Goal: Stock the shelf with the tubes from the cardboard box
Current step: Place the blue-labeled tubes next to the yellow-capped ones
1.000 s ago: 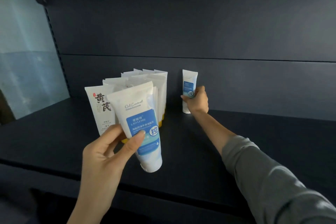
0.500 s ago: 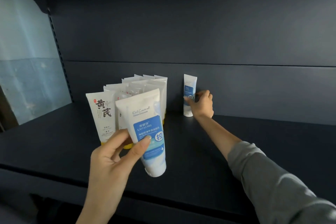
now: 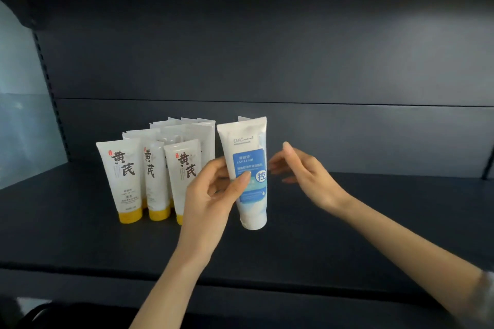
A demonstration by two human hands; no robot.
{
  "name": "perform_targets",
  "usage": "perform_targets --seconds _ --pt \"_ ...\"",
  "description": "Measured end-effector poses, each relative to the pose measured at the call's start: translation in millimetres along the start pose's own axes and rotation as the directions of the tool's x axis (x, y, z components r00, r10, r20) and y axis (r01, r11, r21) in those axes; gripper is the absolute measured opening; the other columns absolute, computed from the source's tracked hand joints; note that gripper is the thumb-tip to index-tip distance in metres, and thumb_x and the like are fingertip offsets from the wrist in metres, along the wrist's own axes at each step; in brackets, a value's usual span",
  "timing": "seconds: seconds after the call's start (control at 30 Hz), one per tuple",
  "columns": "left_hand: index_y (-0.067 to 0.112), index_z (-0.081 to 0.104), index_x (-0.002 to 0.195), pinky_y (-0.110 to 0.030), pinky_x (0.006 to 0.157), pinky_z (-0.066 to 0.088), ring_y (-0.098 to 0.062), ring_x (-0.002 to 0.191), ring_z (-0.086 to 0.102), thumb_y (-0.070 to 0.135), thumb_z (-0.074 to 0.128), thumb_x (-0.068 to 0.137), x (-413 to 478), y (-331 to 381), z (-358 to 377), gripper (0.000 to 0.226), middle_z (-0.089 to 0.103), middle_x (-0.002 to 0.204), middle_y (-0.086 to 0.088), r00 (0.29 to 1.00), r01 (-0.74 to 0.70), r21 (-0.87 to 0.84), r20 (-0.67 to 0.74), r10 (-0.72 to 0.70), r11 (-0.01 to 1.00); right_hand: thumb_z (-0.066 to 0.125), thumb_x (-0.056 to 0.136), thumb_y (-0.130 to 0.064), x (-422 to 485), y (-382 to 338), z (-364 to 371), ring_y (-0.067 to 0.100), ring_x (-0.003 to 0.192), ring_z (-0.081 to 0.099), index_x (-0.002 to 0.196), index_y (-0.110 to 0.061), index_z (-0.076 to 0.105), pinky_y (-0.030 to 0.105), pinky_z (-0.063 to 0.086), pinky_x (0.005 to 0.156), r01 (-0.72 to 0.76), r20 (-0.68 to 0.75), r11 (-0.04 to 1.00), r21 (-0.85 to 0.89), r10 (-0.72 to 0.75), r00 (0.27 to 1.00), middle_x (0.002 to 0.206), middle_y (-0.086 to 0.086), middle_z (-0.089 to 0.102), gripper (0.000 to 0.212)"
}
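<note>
My left hand [image 3: 213, 195] grips a white tube with a blue label [image 3: 247, 168], cap down, above the dark shelf board [image 3: 80, 235]. A sliver of a second blue-label tube [image 3: 242, 118] peeks out behind its top edge, standing at the back. My right hand [image 3: 302, 171] hovers just right of the held tube, fingers apart and empty. To the left stands a cluster of white tubes with yellow caps [image 3: 128, 176], upright in rows. The cardboard box is out of view.
The shelf's dark back panel [image 3: 320, 61] rises behind everything. A perforated upright and a pale wall [image 3: 21, 115] lie at the left. The shelf's front edge [image 3: 107, 267] runs across the lower part of the view.
My right hand let go of the blue-label tube at the back and drew toward me. My left hand carried its tube rightward, in front of that standing tube.
</note>
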State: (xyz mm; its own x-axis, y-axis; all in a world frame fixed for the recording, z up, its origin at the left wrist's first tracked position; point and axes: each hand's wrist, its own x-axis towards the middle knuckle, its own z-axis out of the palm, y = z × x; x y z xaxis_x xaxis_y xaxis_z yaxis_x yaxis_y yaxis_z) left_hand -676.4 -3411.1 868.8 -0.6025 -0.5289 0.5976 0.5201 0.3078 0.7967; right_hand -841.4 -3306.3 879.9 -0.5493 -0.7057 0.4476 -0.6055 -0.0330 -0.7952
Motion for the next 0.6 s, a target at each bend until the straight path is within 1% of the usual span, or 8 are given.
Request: perform_targets --seconds 0.1,0.2,0.27,0.4,0.5,0.6 --pt "0.023 0.063 0.100 -0.007 0.066 0.048 0.004 0.086 0.066 0.027 0.066 0.077 4 4 8 0.023 0.072 0.093 0.018 0.999 -0.026 -0.007 0.020 0.026 1.000 0.043 0.081 -0.063 -24 -7 -3 0.008 0.101 0.064 0.104 -0.021 0.060 0.032 0.052 0.090 0.042 0.075 0.999 -0.005 -0.041 0.996 0.104 -0.006 0.068 0.051" --pt "0.023 0.063 0.102 -0.010 0.069 0.050 0.000 0.089 0.067 0.029 0.066 0.077 7 6 16 0.026 0.072 0.096 0.015 0.999 -0.029 -0.018 0.035 0.029 0.999 0.059 0.079 -0.049 -38 -10 0 0.015 0.104 0.064 0.110 -0.017 0.057 0.035 0.052 0.092 0.047 0.097 0.993 0.104 -0.057 0.994 0.110 0.002 0.067 0.045" --pt "0.026 0.063 0.102 -0.012 0.070 0.051 -0.003 0.092 0.068 0.032 0.066 0.075 8 6 20 0.028 0.072 0.097 0.015 0.999 -0.025 -0.029 0.028 0.026 0.999 0.065 0.079 -0.041 -43 -13 1 0.016 0.105 0.064 0.111 -0.014 0.058 0.034 0.052 0.093 0.052 0.083 0.985 0.163 -0.066 0.994 0.110 0.003 0.068 0.043" --pt "0.031 0.063 0.100 -0.012 0.069 0.051 -0.002 0.093 0.067 0.035 0.066 0.074 9 6 27 0.027 0.071 0.097 0.017 0.999 -0.040 -0.038 0.017 0.041 0.998 0.069 0.080 -0.036 -49 -19 3 0.011 0.104 0.065 0.112 -0.018 0.059 0.029 0.052 0.092 0.089 0.057 0.984 0.158 -0.099 0.994 0.110 -0.007 0.069 0.038" --pt "0.031 0.062 0.102 -0.011 0.069 0.051 -0.001 0.094 0.067 0.036 0.066 0.074 11 5 31 0.029 0.071 0.097 0.018 0.999 -0.050 -0.025 0.017 0.051 0.998 0.071 0.081 -0.030 -51 -23 2 0.014 0.103 0.066 0.111 -0.019 0.058 0.034 0.053 0.092 0.109 0.017 0.982 0.153 -0.113 0.993 0.109 -0.006 0.069 0.034" --pt "0.029 0.064 0.103 -0.010 0.069 0.051 -0.002 0.094 0.067 0.034 0.068 0.073 12 5 32 0.030 0.071 0.098 0.016 0.998 -0.065 -0.025 0.010 0.065 0.998 0.072 0.082 -0.027 -50 -25 2 0.014 0.102 0.066 0.112 -0.018 0.058 0.036 0.053 0.091 0.119 -0.002 0.983 0.142 -0.120 0.993 0.109 -0.006 0.069 0.035"
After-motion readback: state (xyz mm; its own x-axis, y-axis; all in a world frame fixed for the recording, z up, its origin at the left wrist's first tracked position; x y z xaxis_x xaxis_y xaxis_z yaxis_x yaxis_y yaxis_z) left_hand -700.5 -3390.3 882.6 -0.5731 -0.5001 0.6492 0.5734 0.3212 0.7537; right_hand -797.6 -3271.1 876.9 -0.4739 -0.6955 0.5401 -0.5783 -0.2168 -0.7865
